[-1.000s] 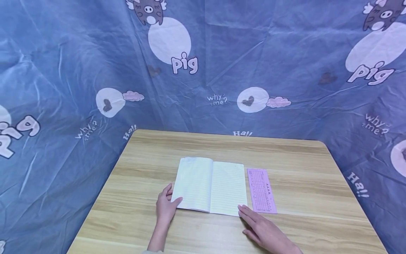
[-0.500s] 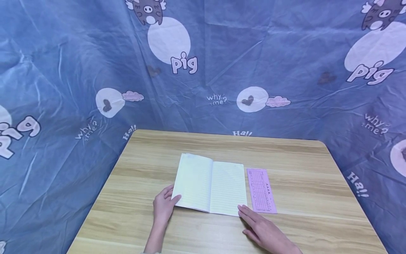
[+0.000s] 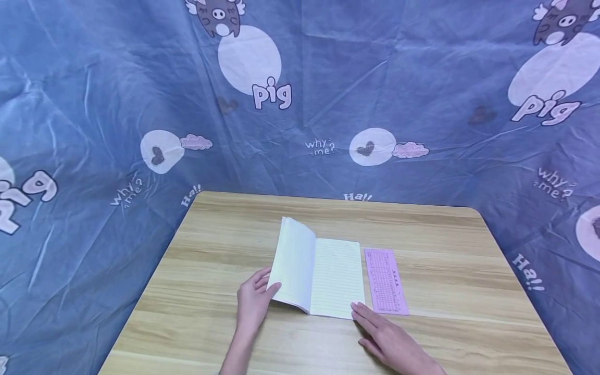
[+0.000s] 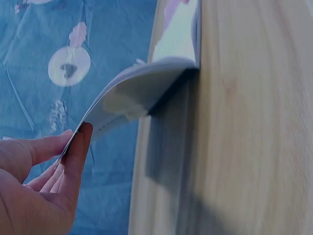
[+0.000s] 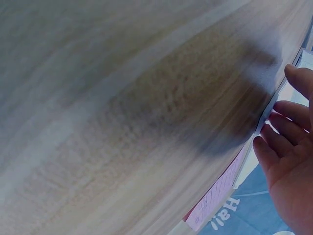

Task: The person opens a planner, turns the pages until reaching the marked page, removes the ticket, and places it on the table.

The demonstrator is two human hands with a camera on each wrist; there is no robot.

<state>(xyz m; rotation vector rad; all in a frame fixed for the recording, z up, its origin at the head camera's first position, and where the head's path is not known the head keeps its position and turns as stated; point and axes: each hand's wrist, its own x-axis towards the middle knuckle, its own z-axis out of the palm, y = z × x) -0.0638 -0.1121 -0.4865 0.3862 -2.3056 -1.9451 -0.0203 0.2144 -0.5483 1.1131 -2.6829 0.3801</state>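
Note:
An open notebook point(image 3: 338, 276) with lined pages lies in the middle of the table. My left hand point(image 3: 254, 301) pinches the near left edge of its left part point(image 3: 295, 265), which is raised and bowed off the table. In the left wrist view, thumb and fingers of the left hand point(image 4: 49, 181) grip the lifted cover and pages point(image 4: 132, 90) from both sides. My right hand point(image 3: 386, 336) rests its extended fingers on the near right corner of the right page. Just right of the notebook lies a pink printed form slip point(image 3: 386, 281).
The wooden table point(image 3: 450, 271) carries the notebook and slip. A blue cloth point(image 3: 328, 104) printed with pigs and words hangs behind the table and along both sides.
My left hand first shifts slightly left, then moves right, raising the notebook's left part and tilting it toward the spine. My right hand and the pink slip stay in place.

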